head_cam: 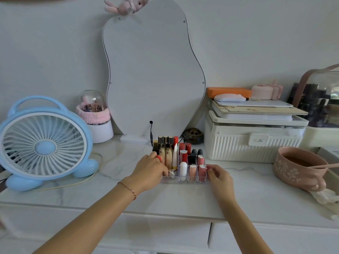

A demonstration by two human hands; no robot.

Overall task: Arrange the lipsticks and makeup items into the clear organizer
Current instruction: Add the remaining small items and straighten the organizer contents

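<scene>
While it stands mid-table toward the back edge, the clear acrylic compartmented organizer (183, 177) carries upright red, pink, white and gold-capped lipstick tubes (185, 149). Both arms reach forward: the left hand (150, 169) curls its fingers on the organizer's left side, and the right hand (219, 176) pinches its right wall.

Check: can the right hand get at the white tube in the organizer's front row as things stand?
Probably yes. The right hand grips the clear organizer at its right end; the white tube stands upright two slots left, top exposed. Two pink lipsticks stand between, so come from above.
</scene>
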